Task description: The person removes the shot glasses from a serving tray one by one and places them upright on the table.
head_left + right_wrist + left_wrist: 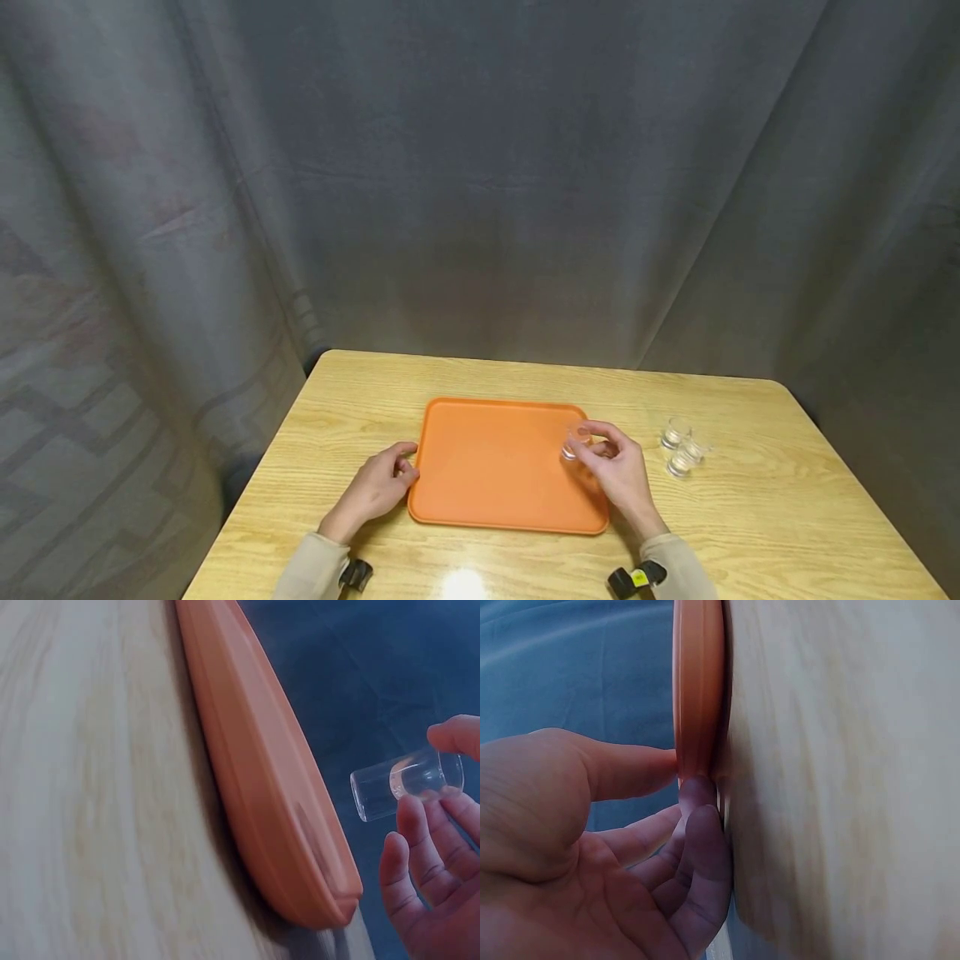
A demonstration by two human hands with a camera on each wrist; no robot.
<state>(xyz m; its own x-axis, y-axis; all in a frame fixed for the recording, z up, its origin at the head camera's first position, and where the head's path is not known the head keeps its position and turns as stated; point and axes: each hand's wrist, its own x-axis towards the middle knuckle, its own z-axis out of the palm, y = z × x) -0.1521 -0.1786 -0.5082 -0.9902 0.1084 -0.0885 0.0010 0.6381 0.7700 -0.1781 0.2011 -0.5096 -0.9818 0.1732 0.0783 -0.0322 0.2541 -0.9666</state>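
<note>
An orange tray [495,467] lies flat on the wooden table. At its left edge is my left hand [378,483]. In the left wrist view the thumb and curled fingers [705,832] pinch the tray's rim [697,690]. My right hand [618,467] pinches a small clear shot glass [570,450] by its upper part, over the tray's right side. The right wrist view shows that glass [379,791] between thumb and fingertips, its base raised off the tray [255,765].
To the right of the tray, two more clear shot glasses stand close together on the table: a farther one [672,435] and a nearer one [682,461]. Grey curtains [480,183] hang behind the table [765,517] and along its sides.
</note>
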